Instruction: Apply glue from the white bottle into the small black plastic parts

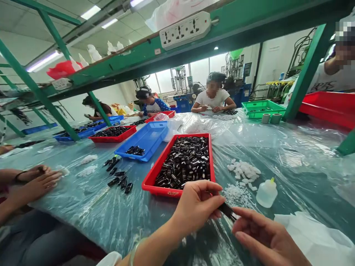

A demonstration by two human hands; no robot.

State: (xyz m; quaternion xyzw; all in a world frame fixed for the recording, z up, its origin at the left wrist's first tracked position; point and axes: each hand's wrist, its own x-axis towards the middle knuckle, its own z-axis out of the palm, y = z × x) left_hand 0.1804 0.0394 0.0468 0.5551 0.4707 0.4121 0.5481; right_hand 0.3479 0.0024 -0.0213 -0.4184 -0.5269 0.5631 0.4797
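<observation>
Between the fingertips of my left hand (198,203) is a small glossy black piece (227,211), gripped at one end just in front of the red tray. My right hand (263,231) meets its other, shiny end, with the fingers bent around the tip. Whether anything tiny sits in those fingertips is hidden. Many similar black pieces fill the red tray (145,184) beyond my left hand. Small white bits (240,195) and larger white pieces (244,170) lie in loose heaps past my right hand, beside a squeeze bottle (266,194) with a yellowish tip.
A blue tray (155,138) holding some black pieces stands behind the red one. Loose black parts (120,181) lie left of it. A co-worker's hands (39,184) rest at the left edge. White sheeting (313,236) lies right. A green shelf beam (124,62) crosses overhead; other people sit opposite.
</observation>
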